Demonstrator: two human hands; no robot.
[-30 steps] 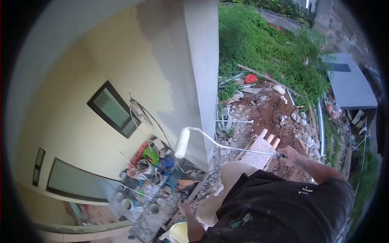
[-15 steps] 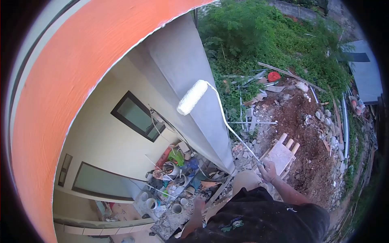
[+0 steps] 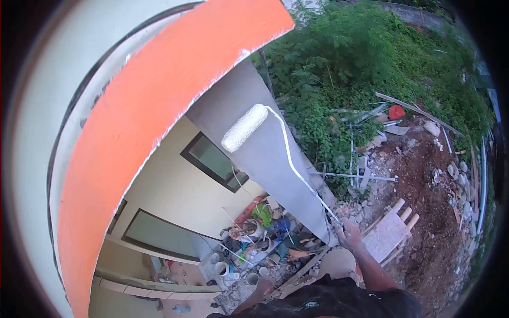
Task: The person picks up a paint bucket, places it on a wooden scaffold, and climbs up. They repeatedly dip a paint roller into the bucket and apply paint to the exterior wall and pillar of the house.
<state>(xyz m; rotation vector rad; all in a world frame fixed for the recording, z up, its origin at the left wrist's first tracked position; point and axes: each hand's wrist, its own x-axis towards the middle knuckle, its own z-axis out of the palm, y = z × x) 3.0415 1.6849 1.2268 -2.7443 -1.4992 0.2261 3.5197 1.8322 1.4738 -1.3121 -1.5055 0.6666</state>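
Right hand (image 3: 347,234): fingers closed round the handle end of a paint roller (image 3: 245,127), arm reaching out from the body. Left hand (image 3: 263,283) hung low beside the torso, small and blurred; how far it was open, or whether it held anything, could not be told.

The roller's sleeve was a thick white cylinder, nubby and coated, carried on a thin bent metal rod (image 3: 290,153) whitened along much of its length. It showed in front of a smooth grey pillar (image 3: 270,164), flat-faced and sharp-edged; contact could not be judged.

Upper left, a broad curved orange band (image 3: 154,98) had a matte painted face and a ragged white edge. A black cable (image 3: 64,119) curved alongside it over a pale surface. Beyond stood a smooth cream wall (image 3: 169,183) with a dark-framed glass window (image 3: 212,159).

Below, white buckets (image 3: 221,268) sat near a jumbled heap of rubble and containers. To the right lay crumbly red-brown soil (image 3: 424,212), a pale flat board (image 3: 387,237) with round wooden poles, and feathery green plants (image 3: 339,69). The dark shirt (image 3: 344,297) bore a small pale-green print, unreadable.
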